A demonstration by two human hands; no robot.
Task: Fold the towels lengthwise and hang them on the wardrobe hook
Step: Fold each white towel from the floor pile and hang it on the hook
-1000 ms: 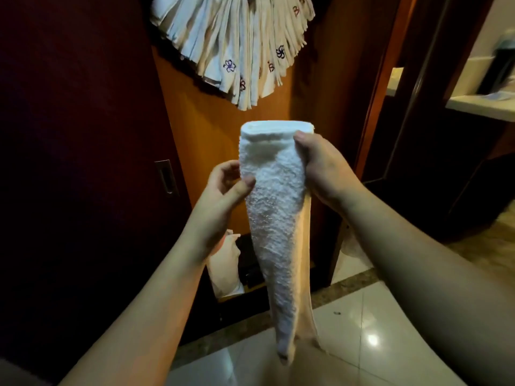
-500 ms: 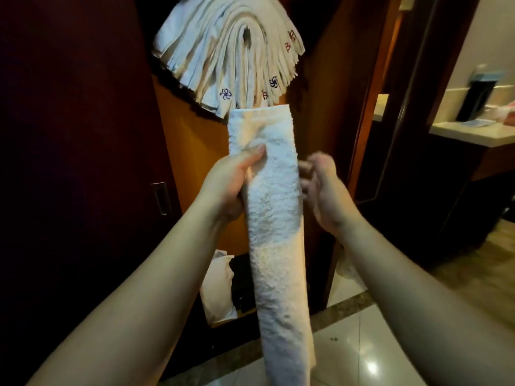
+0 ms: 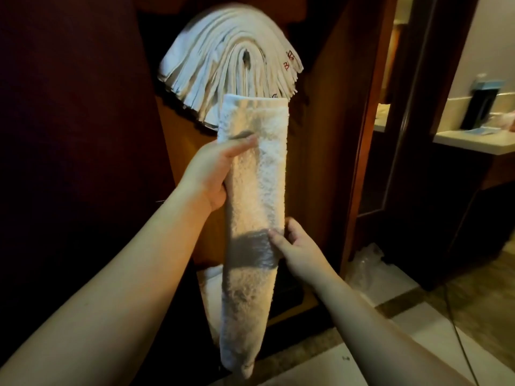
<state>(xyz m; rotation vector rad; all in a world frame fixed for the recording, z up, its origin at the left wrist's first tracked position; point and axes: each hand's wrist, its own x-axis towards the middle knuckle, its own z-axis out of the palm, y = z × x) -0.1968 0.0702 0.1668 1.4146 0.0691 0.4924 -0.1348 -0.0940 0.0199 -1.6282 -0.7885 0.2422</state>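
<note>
From the head view I see a white towel (image 3: 255,190) folded into a long narrow strip and held upright in front of the open wardrobe; its top edge reaches just under the bundle of hung towels (image 3: 231,59), and its lower end hangs down toward the floor (image 3: 418,344); the left hand (image 3: 211,174) takes it high up on its left edge, the grip pinching the towel, with the thumb laid across the front of the cloth and the fingers hidden behind; the right hand (image 3: 295,246) sits lower on the right edge, around the middle of the strip, its grip likewise pinching the towel, thumb on the front and fingers curled round the side; a dark shadow band crosses the cloth just beside that thumb; the hung towels fan out in many folded layers over what I take to be the hook, which itself is hidden beneath them; some carry small red marks near their ends; behind stands the orange-brown wardrobe panel (image 3: 181,129), with a dark door (image 3: 69,135) at the left; to the right a doorway opens on a pale table (image 3: 473,140) carrying a dark box; crumpled clear plastic (image 3: 367,263) lies on the floor near the door frame.
</note>
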